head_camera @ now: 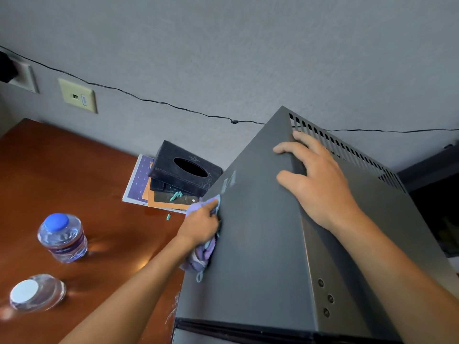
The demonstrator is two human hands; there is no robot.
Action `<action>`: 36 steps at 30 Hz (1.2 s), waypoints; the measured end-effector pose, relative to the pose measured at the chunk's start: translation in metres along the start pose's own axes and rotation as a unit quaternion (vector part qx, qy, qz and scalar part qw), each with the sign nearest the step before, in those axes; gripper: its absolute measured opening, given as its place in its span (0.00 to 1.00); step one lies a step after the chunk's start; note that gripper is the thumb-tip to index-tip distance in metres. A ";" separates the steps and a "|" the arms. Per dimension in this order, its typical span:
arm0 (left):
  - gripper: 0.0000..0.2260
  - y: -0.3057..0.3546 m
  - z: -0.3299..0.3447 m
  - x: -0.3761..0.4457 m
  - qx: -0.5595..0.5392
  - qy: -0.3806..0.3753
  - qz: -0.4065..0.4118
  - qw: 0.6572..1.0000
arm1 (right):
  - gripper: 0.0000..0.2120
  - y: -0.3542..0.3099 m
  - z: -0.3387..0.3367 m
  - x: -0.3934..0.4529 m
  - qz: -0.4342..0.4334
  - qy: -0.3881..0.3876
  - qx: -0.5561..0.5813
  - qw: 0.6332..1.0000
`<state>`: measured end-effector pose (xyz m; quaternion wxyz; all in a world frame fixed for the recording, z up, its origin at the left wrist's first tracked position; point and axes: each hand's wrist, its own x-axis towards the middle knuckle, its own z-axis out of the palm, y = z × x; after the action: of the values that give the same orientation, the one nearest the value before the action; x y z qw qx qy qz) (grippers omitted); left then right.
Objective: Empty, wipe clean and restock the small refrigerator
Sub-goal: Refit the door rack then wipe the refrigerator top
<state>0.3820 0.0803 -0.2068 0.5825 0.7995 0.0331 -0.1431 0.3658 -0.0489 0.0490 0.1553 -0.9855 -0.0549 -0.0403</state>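
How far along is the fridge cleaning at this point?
Looks emptied: two water bottles stand on the table. In hand: the left hand rubs a purple cloth on the fridge side; the right hand steadies its top. The inside is hidden. Restocking is left.

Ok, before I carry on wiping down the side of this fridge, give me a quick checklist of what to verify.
1. Cloth held by the left hand and pressed on the fridge side: ok.
2. Right hand flat on the fridge's top edge, steadying it: ok.
3. Blue-capped bottle and white-capped bottle standing apart from the wiping arm: ok.
4. Tissue box close beside the fridge's far corner, may hinder the stroke: not ok.
5. Pale smear above the cloth not yet wiped: not ok.
6. Door shut: cannot tell.
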 end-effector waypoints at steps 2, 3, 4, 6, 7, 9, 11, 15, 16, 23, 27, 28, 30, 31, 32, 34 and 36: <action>0.33 -0.027 0.003 0.014 0.031 -0.029 -0.059 0.997 | 0.25 0.000 0.000 0.001 0.002 0.000 0.001 1.000; 0.35 -0.036 0.004 0.019 0.044 -0.047 -0.082 0.995 | 0.25 0.001 0.000 0.001 0.002 0.000 0.002 1.000; 0.34 -0.042 0.005 0.022 0.048 -0.063 -0.097 0.992 | 0.25 0.001 0.000 0.001 0.001 0.001 0.002 1.000; 0.27 -0.050 0.007 0.030 0.042 -0.072 -0.109 0.991 | 0.25 0.001 0.000 0.001 -0.001 0.002 0.004 1.000; 0.25 -0.049 0.007 0.032 0.039 -0.066 -0.108 0.991 | 0.24 0.001 0.000 0.001 0.000 0.001 0.005 1.000; 0.23 -0.044 0.007 0.037 0.031 -0.050 -0.098 0.993 | 0.25 0.001 0.000 0.001 0.002 0.000 0.005 1.000; 0.21 -0.021 0.001 0.035 0.002 -0.028 -0.063 0.998 | 0.25 0.001 0.000 0.000 0.002 -0.001 0.005 1.000; 0.24 0.042 -0.018 0.017 -0.031 -0.006 0.034 0.999 | 0.25 0.000 0.000 0.001 0.003 -0.005 0.006 1.000; 0.25 0.053 -0.022 0.008 -0.028 -0.004 0.053 0.998 | 0.25 0.000 0.000 0.001 0.002 -0.005 0.005 1.000; 0.26 0.065 -0.024 -0.029 0.012 -0.006 0.074 0.997 | 0.25 0.001 0.001 0.001 0.002 -0.005 0.002 1.000; 0.27 0.029 -0.011 -0.001 0.000 -0.015 0.037 0.999 | 0.25 0.001 0.000 0.001 0.001 -0.005 0.005 1.000; 0.27 0.011 -0.007 0.009 -0.004 -0.022 0.017 1.000 | 0.25 0.001 0.000 0.001 0.001 -0.006 0.005 1.000; 0.25 -0.030 0.003 0.031 0.014 -0.058 -0.050 0.997 | 0.25 0.001 0.000 0.000 0.000 -0.006 0.007 1.000; 0.24 -0.043 0.006 0.037 0.031 -0.080 -0.081 0.993 | 0.25 0.001 0.000 0.001 0.001 -0.005 0.009 1.000; 0.23 -0.056 0.008 0.042 0.039 -0.091 -0.101 0.990 | 0.25 0.001 0.000 0.001 0.002 -0.005 0.011 1.000; 0.23 -0.065 0.011 0.046 0.027 -0.091 -0.114 0.989 | 0.25 0.002 0.000 0.000 0.001 -0.006 0.014 1.000; 0.20 -0.059 0.010 0.049 0.007 -0.084 -0.114 0.990 | 0.24 0.002 0.000 0.001 0.002 -0.007 0.016 1.000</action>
<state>0.4140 0.0843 -0.2772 0.5574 0.7797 0.0738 -0.2754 0.3666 -0.0505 0.0489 0.1710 -0.9832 -0.0549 -0.0322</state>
